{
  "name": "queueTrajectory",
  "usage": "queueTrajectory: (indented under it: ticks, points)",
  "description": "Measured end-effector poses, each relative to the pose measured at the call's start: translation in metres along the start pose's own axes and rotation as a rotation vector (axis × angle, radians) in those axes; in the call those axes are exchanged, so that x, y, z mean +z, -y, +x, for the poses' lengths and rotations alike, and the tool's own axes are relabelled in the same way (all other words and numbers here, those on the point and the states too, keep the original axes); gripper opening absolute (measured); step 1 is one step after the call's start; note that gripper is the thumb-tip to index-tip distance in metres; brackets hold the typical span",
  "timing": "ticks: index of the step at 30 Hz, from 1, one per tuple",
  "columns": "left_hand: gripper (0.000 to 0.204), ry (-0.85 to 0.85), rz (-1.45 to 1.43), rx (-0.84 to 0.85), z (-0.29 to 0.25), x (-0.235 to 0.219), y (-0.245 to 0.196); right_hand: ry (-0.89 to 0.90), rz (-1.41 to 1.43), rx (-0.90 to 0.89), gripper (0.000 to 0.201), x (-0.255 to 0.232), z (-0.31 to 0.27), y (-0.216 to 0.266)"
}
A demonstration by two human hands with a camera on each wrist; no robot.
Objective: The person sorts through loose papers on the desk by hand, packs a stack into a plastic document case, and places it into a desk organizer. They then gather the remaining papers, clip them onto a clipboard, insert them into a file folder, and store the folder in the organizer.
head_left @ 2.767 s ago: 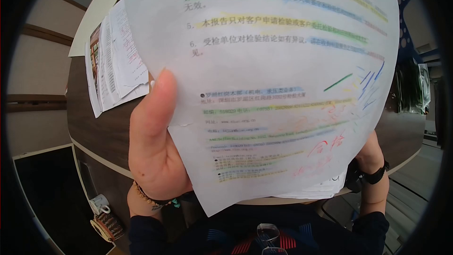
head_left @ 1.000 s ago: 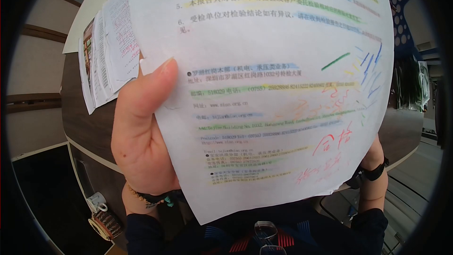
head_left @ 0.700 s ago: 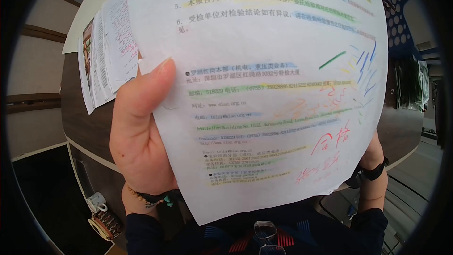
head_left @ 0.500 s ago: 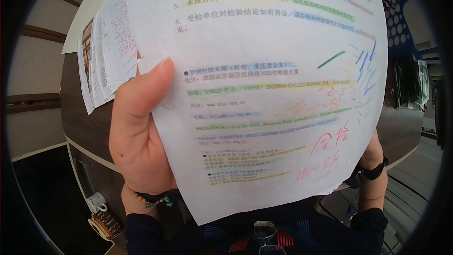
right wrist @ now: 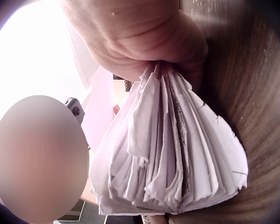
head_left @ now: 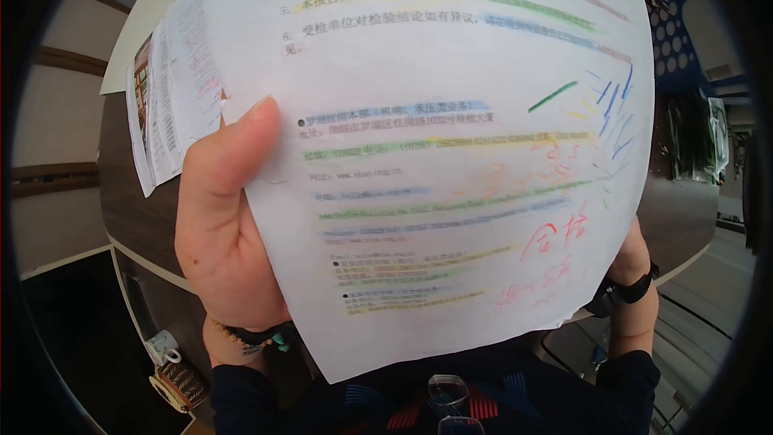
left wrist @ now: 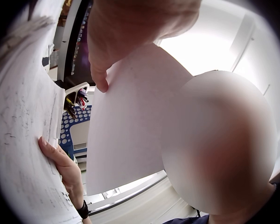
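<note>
A printed sheet (head_left: 419, 193) with highlighted lines and red handwriting fills the middle of the head view. My left hand (head_left: 229, 209) grips its left edge, thumb on the printed face. In the left wrist view, fingers of the left hand (left wrist: 130, 32) curl at a blank page (left wrist: 130, 121). My right hand (head_left: 632, 254) is mostly hidden behind the sheet in the head view. In the right wrist view the right hand (right wrist: 140, 37) grips a thick bundle of worn papers (right wrist: 168, 149), whose loose ends fan out.
Loose papers (head_left: 181, 89) lie on the dark table (head_left: 129, 193) at the left. At the right are a blue perforated panel (head_left: 672, 32) and clear plastic packaging (head_left: 704, 141). A white mug (head_left: 163, 348) stands low at the left. Pens (left wrist: 79, 100) stand in a holder.
The sheet and my left hand have shifted a little to the left in the head view. Both hands keep their grip, and a stack visible under the sheet's lower edge earlier is no longer seen there.
</note>
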State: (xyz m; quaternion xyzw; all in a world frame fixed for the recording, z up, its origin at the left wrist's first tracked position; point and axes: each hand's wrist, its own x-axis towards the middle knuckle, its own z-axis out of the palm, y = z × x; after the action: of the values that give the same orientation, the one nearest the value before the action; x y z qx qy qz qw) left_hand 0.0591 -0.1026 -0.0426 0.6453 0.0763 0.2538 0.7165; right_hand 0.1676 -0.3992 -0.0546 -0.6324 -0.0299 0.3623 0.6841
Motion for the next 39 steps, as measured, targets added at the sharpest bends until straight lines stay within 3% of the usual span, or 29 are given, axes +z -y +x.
queueTrajectory:
  ticks: [2, 5, 7, 9, 14, 20, 21, 23, 27, 29, 30, 32, 33, 35, 37, 38, 39]
  points:
    - [0.027, -0.053, 0.018, -0.056, 0.002, 0.002, -0.001, -0.018, -0.005, 0.000, 0.051, 0.003, 0.000, 0.003]
    - [0.026, -0.024, -0.208, -0.107, 0.003, 0.003, -0.003, -0.054, -0.060, -0.001, 0.054, 0.010, 0.002, 0.007]
    - [0.026, -0.114, -0.067, -0.055, 0.001, 0.004, -0.002, -0.075, -0.094, 0.001, 0.055, 0.014, 0.003, 0.010]
    - [0.027, -0.121, -0.099, -0.063, 0.002, 0.003, -0.004, -0.091, -0.125, 0.000, 0.057, 0.018, 0.003, 0.013]
    - [0.027, -0.092, -0.461, -0.236, 0.006, 0.006, -0.010, -0.093, -0.163, -0.012, 0.055, 0.018, 0.008, 0.016]
    - [0.035, -0.249, -0.180, -0.197, 0.003, 0.018, -0.010, -0.058, -0.186, -0.038, 0.051, 0.015, 0.012, 0.016]
    - [0.035, -0.246, -0.179, -0.201, 0.005, 0.019, -0.012, -0.050, -0.189, -0.041, 0.050, 0.015, 0.012, 0.016]
    - [0.035, -0.060, -0.540, -0.229, 0.007, 0.019, -0.015, -0.034, -0.194, -0.048, 0.049, 0.014, 0.013, 0.016]
    - [0.034, -0.029, -0.558, -0.240, 0.007, 0.021, -0.013, -0.001, -0.204, -0.066, 0.046, 0.013, 0.015, 0.015]
    - [0.035, -0.216, -0.385, -0.209, 0.006, 0.023, -0.008, 0.015, -0.210, -0.075, 0.044, 0.012, 0.015, 0.014]
    - [0.035, -0.214, -0.385, -0.212, 0.006, 0.023, -0.006, 0.023, -0.214, -0.080, 0.044, 0.012, 0.016, 0.014]
    - [0.035, -0.312, 0.068, -0.019, 0.005, 0.022, -0.001, 0.041, -0.219, -0.088, 0.042, 0.011, 0.016, 0.013]
    - [0.035, -0.311, 0.069, -0.023, 0.007, 0.023, -0.002, 0.051, -0.222, -0.091, 0.042, 0.011, 0.017, 0.012]
    - [0.034, -0.295, -0.189, -0.179, 0.010, 0.025, -0.005, 0.061, -0.223, -0.092, 0.041, 0.009, 0.018, 0.008]
    - [0.034, -0.196, -0.225, -0.132, 0.008, 0.019, -0.003, 0.083, -0.289, -0.253, 0.033, 0.007, 0.020, -0.001]
    - [0.034, -0.097, -0.262, -0.079, 0.008, 0.016, -0.002, 0.083, -0.287, -0.252, 0.033, 0.007, 0.018, 0.001]
    - [0.034, -0.097, -0.261, -0.080, 0.007, 0.017, -0.002, 0.080, -0.114, -0.172, 0.032, 0.007, 0.014, 0.006]
